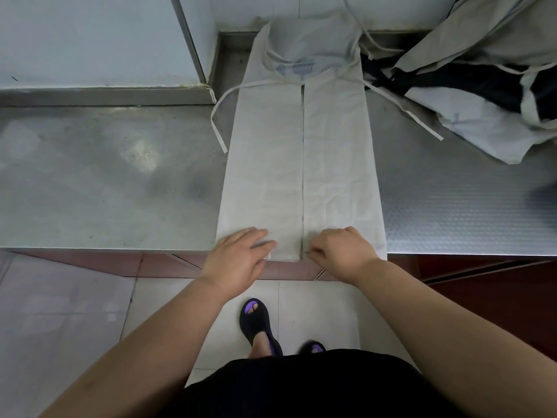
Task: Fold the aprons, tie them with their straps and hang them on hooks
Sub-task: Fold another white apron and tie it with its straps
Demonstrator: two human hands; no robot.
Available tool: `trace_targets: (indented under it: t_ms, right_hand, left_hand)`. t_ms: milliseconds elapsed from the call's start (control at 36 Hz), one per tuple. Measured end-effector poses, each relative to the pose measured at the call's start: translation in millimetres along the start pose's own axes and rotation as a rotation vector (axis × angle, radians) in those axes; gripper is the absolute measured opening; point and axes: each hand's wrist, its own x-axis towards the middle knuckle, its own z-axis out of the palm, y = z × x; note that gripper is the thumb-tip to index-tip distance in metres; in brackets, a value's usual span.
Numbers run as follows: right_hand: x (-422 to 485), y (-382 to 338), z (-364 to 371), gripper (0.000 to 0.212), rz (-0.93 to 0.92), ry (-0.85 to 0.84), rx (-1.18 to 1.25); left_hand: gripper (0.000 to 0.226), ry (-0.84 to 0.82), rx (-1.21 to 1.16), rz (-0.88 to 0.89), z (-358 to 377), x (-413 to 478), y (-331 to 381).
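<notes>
Black clothing (301,387) and a sandal (256,324) are sitting right under the camera. The pale apron (301,164) is lying lengthwise on the steel table (105,176), sides folded to meet mid-line. The left hand (238,257) is pressing flat on its near left corner, fingers straight, and the right hand (340,251) is pinching the near hem with curled fingers. The straps (217,122) are trailing off both sides, with a heap of aprons (482,86) lying at the far right.

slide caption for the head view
Left hand flat, right hand pinching the hem of a folded apron on a steel table
</notes>
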Motion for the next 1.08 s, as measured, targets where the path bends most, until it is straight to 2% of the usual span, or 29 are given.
trace_targets:
  t_ms: [139, 222, 333, 389, 472, 528, 583, 667, 750, 833, 889, 1028, 1083]
  right_hand:
    - [5, -7, 1, 0.03, -0.038, 0.113, 0.07]
    - [5, -10, 3, 0.032, -0.035, 0.07, 0.037]
    - [1, -9, 4, 0.033, 0.006, 0.009, 0.052]
    - [-2, -8, 3, 0.044, 0.033, 0.015, 0.069]
    - [-8, -4, 2, 0.072, 0.098, 0.061, 0.034]
    - [-12, -2, 2, 0.086, 0.15, 0.035, 0.042]
    - [-11, -1, 0, 0.08, 0.198, 0.022, 0.085]
    - [-6, -1, -3, 0.049, 0.235, 0.03, 0.075]
    - [4, 0, -11, 0.034, 0.278, 0.03, 0.096]
    - [15, 7, -25, 0.035, 0.342, 0.051, 0.195]
    - [23, 13, -36, 0.037, 0.382, 0.079, 0.304]
    - [63, 33, -73, 0.038, 0.459, 0.191, 0.49]
    - [83, 39, -87, 0.038, 0.478, 0.233, 0.528]
  left_hand:
    - [0.04, -0.028, 0.021, -0.024, -6, 3, 2]
    - [0.036, -0.021, 0.002, -0.03, -6, 3, 2]
    - [0.054, 0.009, 0.04, -0.019, -5, -1, 5]
    - [0.064, 0.026, 0.045, -0.019, -3, -2, 6]
    - [0.074, 0.003, 0.044, -0.046, -1, -2, 7]
    - [0.074, -0.024, 0.039, -0.072, -3, 0, 10]
    - [0.076, -0.072, 0.032, -0.102, -10, 4, 13]
    - [0.082, -0.203, -0.008, -0.161, -17, 11, 15]
    - [0.084, -0.188, -0.09, -0.2, -21, 21, 15]
    - [0.085, -0.109, -0.242, -0.271, -27, 37, 7]
    - [0.079, -0.057, -0.253, -0.26, -34, 49, -1]
    - [0.038, -0.03, -0.276, -0.294, -56, 106, -32]
    - [0.033, -0.015, -0.247, -0.289, -62, 132, -47]
